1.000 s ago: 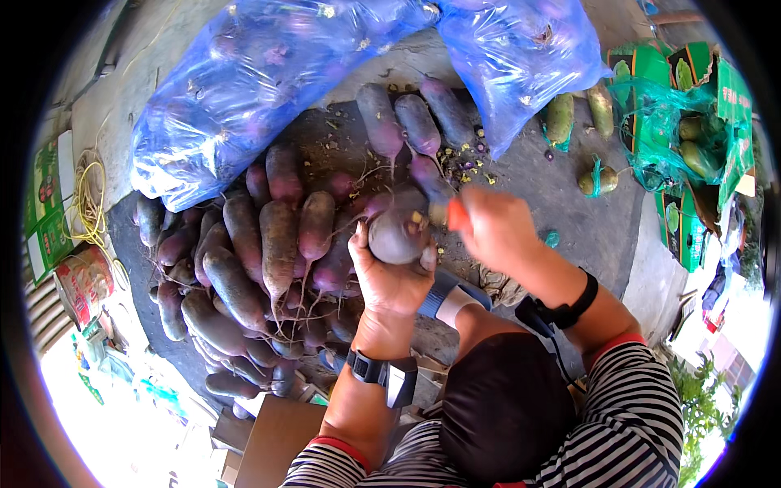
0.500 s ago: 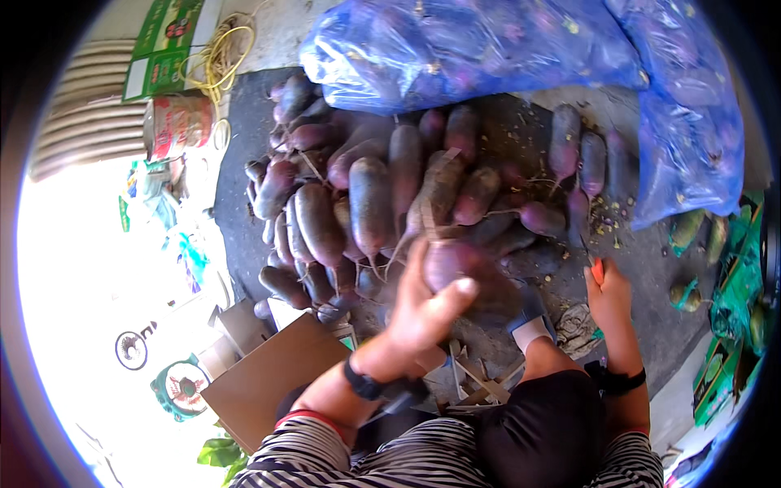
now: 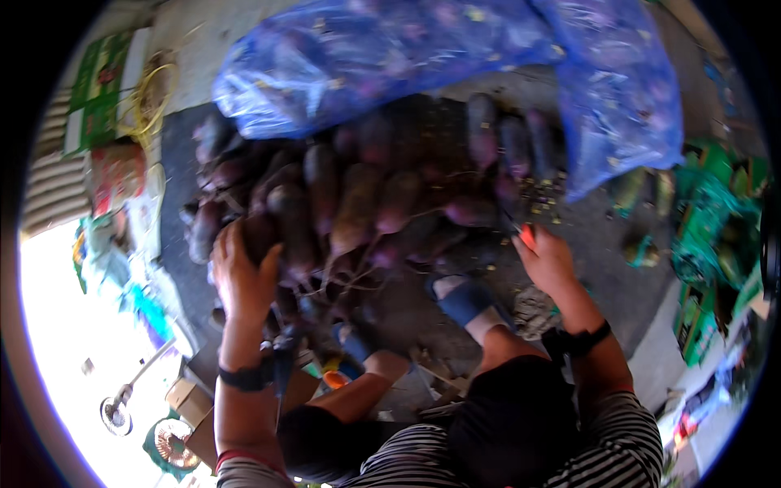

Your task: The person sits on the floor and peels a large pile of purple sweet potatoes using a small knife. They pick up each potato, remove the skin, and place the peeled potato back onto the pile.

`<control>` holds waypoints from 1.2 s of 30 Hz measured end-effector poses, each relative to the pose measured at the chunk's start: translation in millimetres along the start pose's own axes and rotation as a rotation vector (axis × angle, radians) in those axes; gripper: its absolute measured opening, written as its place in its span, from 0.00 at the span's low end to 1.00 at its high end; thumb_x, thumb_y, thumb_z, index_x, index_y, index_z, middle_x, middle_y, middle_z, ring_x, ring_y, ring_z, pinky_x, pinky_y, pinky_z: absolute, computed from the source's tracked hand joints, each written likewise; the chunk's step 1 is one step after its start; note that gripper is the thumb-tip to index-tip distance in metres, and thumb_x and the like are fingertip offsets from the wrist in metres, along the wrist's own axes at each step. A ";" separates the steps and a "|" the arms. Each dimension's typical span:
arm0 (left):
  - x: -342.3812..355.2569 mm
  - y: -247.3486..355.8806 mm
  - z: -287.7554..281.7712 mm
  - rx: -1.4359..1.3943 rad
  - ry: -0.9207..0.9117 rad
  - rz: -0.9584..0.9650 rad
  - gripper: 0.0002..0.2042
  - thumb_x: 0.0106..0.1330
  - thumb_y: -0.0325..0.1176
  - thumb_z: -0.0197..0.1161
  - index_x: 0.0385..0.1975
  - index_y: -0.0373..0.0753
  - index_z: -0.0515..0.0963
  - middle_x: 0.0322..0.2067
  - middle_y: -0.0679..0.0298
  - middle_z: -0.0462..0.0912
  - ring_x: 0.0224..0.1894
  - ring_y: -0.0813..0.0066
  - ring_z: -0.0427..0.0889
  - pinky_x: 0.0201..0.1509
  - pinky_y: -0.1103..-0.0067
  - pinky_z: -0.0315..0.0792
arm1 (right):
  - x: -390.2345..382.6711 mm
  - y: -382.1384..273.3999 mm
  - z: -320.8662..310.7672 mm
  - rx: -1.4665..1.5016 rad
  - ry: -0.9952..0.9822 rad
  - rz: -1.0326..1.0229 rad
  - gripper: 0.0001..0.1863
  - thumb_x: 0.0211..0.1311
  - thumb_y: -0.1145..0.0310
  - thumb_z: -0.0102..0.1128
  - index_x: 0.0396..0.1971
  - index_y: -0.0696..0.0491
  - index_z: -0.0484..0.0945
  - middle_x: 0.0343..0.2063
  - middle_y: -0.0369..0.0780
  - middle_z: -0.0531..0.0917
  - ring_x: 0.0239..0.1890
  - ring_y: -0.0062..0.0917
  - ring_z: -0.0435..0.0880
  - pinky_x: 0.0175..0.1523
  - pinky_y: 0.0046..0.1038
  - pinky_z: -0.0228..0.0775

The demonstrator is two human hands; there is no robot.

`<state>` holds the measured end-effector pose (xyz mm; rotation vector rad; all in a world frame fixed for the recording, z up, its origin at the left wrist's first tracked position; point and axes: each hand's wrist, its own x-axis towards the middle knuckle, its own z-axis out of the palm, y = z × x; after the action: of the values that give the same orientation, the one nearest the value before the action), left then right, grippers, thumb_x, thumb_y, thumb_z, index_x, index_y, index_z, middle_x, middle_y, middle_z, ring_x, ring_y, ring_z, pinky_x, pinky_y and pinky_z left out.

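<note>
At the left of the pile, my left hand point(image 3: 244, 272) has its fingers and thumb apart over a dark purple radish point(image 3: 259, 234). It rests on or just above this radish; the blur hides which. On the right, my right hand point(image 3: 547, 260) is closed round the orange handle point(image 3: 528, 237) of a knife, whose thin blade points up and left toward the radishes. Many long purple radishes point(image 3: 358, 207) with thin roots lie heaped on a dark mat point(image 3: 614, 272). Three stand apart on the right, near one purple radish point(image 3: 482, 134).
Blue plastic bags point(image 3: 390, 61) filled with radishes border the far side and right. Green radishes point(image 3: 630, 191) and green net bags point(image 3: 700, 236) lie at the far right. My slippered foot point(image 3: 464, 301) is near the pile. A small fan point(image 3: 175, 443) stands at the lower left.
My left hand was gripping a purple radish near the middle; it is now at the left side of the pile without that radish. My right hand keeps its knife. The view has shifted rightward.
</note>
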<state>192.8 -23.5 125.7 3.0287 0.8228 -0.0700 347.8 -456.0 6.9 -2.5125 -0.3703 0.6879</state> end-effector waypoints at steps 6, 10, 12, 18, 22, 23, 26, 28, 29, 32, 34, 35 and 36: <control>-4.5 52.1 6.6 -0.086 0.289 0.137 0.33 0.57 0.38 0.72 0.63 0.38 0.70 0.66 0.50 0.68 0.67 0.45 0.66 0.70 0.57 0.59 | 76.8 5.5 -2.1 0.086 0.227 0.011 0.15 0.63 0.58 0.64 0.38 0.54 0.77 0.30 0.53 0.83 0.36 0.55 0.83 0.41 0.51 0.75; -20.4 132.7 8.5 -0.575 0.147 0.214 0.24 0.54 0.22 0.69 0.54 0.35 0.76 0.61 0.50 0.74 0.64 0.50 0.72 0.68 0.63 0.65 | 166.4 -30.3 4.4 -0.016 0.314 -0.066 0.15 0.61 0.59 0.64 0.34 0.57 0.76 0.35 0.54 0.84 0.39 0.53 0.84 0.44 0.50 0.76; -31.8 158.1 23.4 -0.731 0.079 0.211 0.21 0.53 0.21 0.70 0.50 0.34 0.78 0.57 0.51 0.77 0.60 0.50 0.74 0.67 0.63 0.67 | 209.3 -49.2 5.9 -0.072 0.244 -0.025 0.16 0.61 0.61 0.61 0.40 0.58 0.78 0.40 0.54 0.84 0.44 0.51 0.84 0.48 0.49 0.77; -56.1 170.8 50.3 -1.055 0.012 -0.033 0.15 0.59 0.18 0.66 0.46 0.32 0.78 0.52 0.53 0.80 0.53 0.61 0.81 0.60 0.72 0.73 | 275.9 -47.1 8.9 -0.252 -0.006 0.132 0.25 0.54 0.49 0.66 0.44 0.54 0.84 0.42 0.51 0.87 0.47 0.46 0.86 0.52 0.42 0.77; -65.1 154.2 63.6 -1.006 -0.064 -0.095 0.15 0.60 0.19 0.65 0.47 0.33 0.79 0.50 0.55 0.83 0.51 0.62 0.82 0.58 0.72 0.74 | 275.2 -64.5 1.2 -0.141 -0.258 0.175 0.29 0.51 0.55 0.71 0.52 0.54 0.78 0.35 0.49 0.87 0.38 0.38 0.88 0.47 0.39 0.80; -67.7 152.8 66.0 -1.016 -0.072 -0.108 0.14 0.60 0.19 0.66 0.47 0.33 0.79 0.49 0.55 0.83 0.51 0.62 0.82 0.57 0.72 0.74 | 267.0 -66.9 7.1 -0.163 -0.139 0.122 0.30 0.51 0.54 0.72 0.53 0.54 0.78 0.38 0.49 0.87 0.40 0.38 0.88 0.48 0.39 0.79; -68.6 156.3 70.7 -1.050 -0.062 -0.111 0.14 0.60 0.19 0.66 0.46 0.33 0.79 0.48 0.55 0.83 0.50 0.61 0.83 0.57 0.72 0.74 | 238.3 -76.9 21.0 -0.115 0.070 0.065 0.32 0.52 0.51 0.73 0.53 0.53 0.78 0.46 0.51 0.86 0.50 0.37 0.86 0.55 0.39 0.77; -65.6 165.4 71.7 -1.097 -0.065 -0.090 0.12 0.59 0.18 0.66 0.43 0.33 0.80 0.46 0.55 0.84 0.49 0.60 0.83 0.55 0.72 0.75 | 230.0 -67.6 32.6 -0.072 0.155 0.057 0.30 0.52 0.45 0.70 0.46 0.54 0.82 0.43 0.51 0.86 0.47 0.44 0.86 0.52 0.41 0.77; -68.0 166.8 71.3 -1.093 -0.085 -0.081 0.12 0.59 0.18 0.66 0.43 0.33 0.80 0.46 0.54 0.84 0.49 0.60 0.83 0.55 0.72 0.75 | 224.1 -62.1 41.9 -0.049 0.199 0.051 0.30 0.52 0.42 0.69 0.42 0.55 0.84 0.41 0.51 0.87 0.46 0.47 0.86 0.51 0.42 0.77; -62.0 169.7 68.9 -1.077 -0.076 -0.020 0.12 0.59 0.17 0.64 0.42 0.32 0.80 0.44 0.53 0.84 0.46 0.58 0.84 0.54 0.71 0.76 | 212.1 -50.1 80.7 0.158 0.311 0.247 0.35 0.54 0.37 0.65 0.37 0.59 0.82 0.37 0.56 0.86 0.46 0.51 0.85 0.52 0.44 0.75; -59.8 169.0 68.6 -1.100 -0.056 -0.039 0.11 0.59 0.17 0.64 0.41 0.32 0.80 0.44 0.53 0.84 0.46 0.59 0.84 0.53 0.72 0.76 | 199.4 -58.5 89.6 0.304 0.270 0.354 0.37 0.52 0.35 0.66 0.37 0.61 0.81 0.38 0.56 0.85 0.46 0.51 0.85 0.53 0.44 0.75; -60.4 166.9 68.4 -1.123 -0.055 -0.054 0.11 0.59 0.17 0.64 0.41 0.32 0.80 0.44 0.53 0.84 0.46 0.60 0.84 0.53 0.72 0.76 | 192.6 -70.2 87.6 0.260 0.182 0.399 0.41 0.49 0.34 0.68 0.45 0.60 0.78 0.42 0.55 0.85 0.48 0.49 0.85 0.54 0.43 0.75; -60.1 167.2 67.2 -1.111 -0.067 -0.072 0.11 0.59 0.17 0.64 0.41 0.33 0.80 0.44 0.54 0.84 0.46 0.61 0.84 0.53 0.73 0.76 | 183.2 -82.2 83.9 0.200 0.128 0.388 0.43 0.47 0.34 0.69 0.49 0.60 0.75 0.44 0.54 0.85 0.49 0.48 0.85 0.55 0.42 0.75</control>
<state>222.8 -199.0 59.7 1.9410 0.6406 0.2123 445.5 -284.4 -84.6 -2.4378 0.2287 0.6639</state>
